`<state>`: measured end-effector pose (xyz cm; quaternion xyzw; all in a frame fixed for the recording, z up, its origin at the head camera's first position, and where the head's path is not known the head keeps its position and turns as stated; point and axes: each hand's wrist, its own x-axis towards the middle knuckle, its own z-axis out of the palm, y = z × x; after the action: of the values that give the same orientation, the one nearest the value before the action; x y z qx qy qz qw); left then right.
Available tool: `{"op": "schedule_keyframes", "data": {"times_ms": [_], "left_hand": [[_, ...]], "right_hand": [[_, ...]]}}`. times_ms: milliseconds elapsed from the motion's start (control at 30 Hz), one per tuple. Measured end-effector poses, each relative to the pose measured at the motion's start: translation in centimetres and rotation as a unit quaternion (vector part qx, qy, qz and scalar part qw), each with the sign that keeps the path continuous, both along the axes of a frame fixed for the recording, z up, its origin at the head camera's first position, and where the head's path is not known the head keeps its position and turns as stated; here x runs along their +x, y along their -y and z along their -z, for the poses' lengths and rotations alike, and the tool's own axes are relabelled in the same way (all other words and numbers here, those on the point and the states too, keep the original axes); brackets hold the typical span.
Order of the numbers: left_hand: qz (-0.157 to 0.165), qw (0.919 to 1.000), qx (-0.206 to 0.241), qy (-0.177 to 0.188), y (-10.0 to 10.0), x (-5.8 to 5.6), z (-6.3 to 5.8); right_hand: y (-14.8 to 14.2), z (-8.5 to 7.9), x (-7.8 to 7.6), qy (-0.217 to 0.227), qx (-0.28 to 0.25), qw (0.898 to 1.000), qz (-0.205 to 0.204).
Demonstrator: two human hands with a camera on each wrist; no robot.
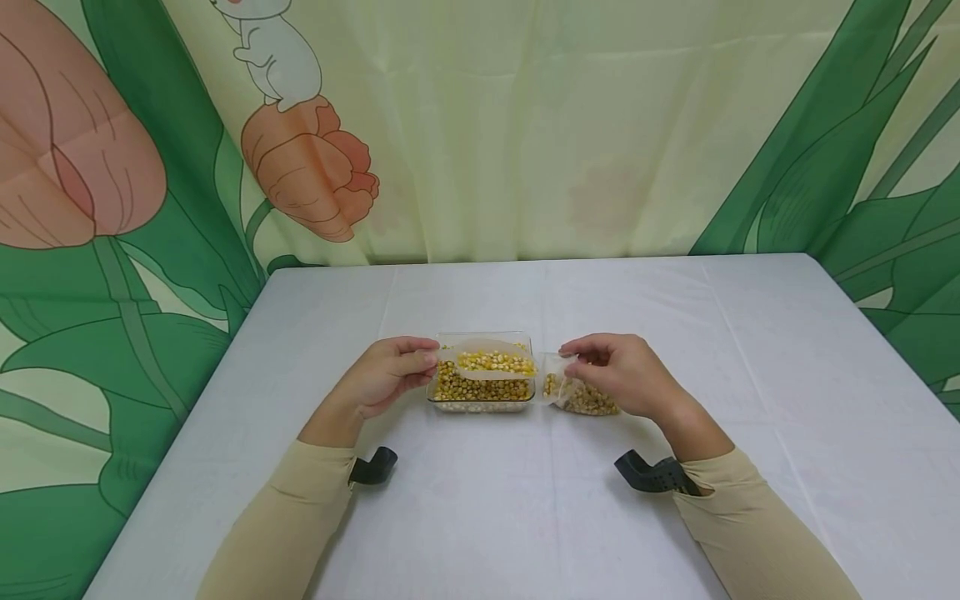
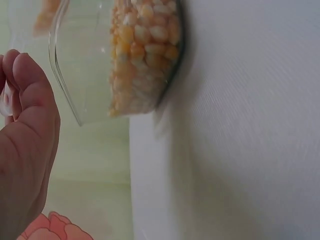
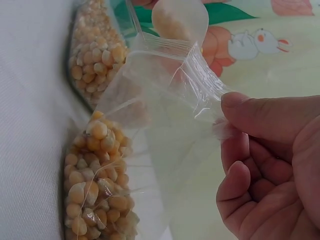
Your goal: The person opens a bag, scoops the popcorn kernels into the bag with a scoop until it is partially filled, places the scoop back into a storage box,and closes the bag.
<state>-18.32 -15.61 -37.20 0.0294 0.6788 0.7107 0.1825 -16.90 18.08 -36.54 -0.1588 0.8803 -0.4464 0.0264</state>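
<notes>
My left hand (image 1: 393,371) pinches the end of a translucent scoop (image 1: 480,346) loaded with yellow corn kernels (image 1: 495,362). It hangs over a clear glass container (image 1: 480,407), which is partly filled with more corn. To the right of that container, a clear zip bag (image 3: 170,90) stands on the table with corn kernels (image 3: 100,195) in its lower part. My right hand (image 3: 270,160) pinches the bag's zip edge between thumb and forefinger, and the mouth looks parted toward the container. In the left wrist view, the left hand's (image 2: 30,120) grip on the scoop is mostly cut off.
A white cloth covers the table (image 1: 480,517). Behind it hangs a curtain (image 1: 525,133) printed with flowers, leaves and a rabbit. Black wrist mounts (image 1: 375,467) sit under both forearms, low over the cloth.
</notes>
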Motion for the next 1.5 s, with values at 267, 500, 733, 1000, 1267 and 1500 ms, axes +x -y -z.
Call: {"op": "schedule_keyframes", "data": {"times_ms": [267, 500, 733, 1000, 1267, 1500], "left_hand": [[0.000, 0.9994, -0.018, -0.028, -1.6, 0.4, -0.6], [-0.009, 0.9989, -0.035, -0.031, -3.2, 0.7, -1.4], [-0.017, 0.9984, -0.045, -0.031, -4.3, 0.8, -1.8], [-0.030, 0.9958, -0.080, -0.033, -5.3, 1.0, -2.4], [-0.024, 0.9940, -0.088, -0.060, -6.2, 1.3, -3.0], [-0.026, 0.9895, -0.120, -0.077, -6.9, 1.5, -3.5]], "right_hand": [[0.1, -0.1, 0.1, -0.009, -0.001, 1.000, 0.009], [0.2, -0.2, 0.1, -0.018, -0.011, 1.000, 0.012], [0.1, -0.5, 0.3, -0.023, -0.030, 0.999, 0.014], [0.1, -0.9, 0.4, -0.021, -0.048, 0.999, 0.015], [0.2, -0.9, 0.3, -0.025, -0.048, 0.998, 0.020], [0.1, -1.0, 0.4, -0.024, -0.050, 0.998, 0.020]]}}
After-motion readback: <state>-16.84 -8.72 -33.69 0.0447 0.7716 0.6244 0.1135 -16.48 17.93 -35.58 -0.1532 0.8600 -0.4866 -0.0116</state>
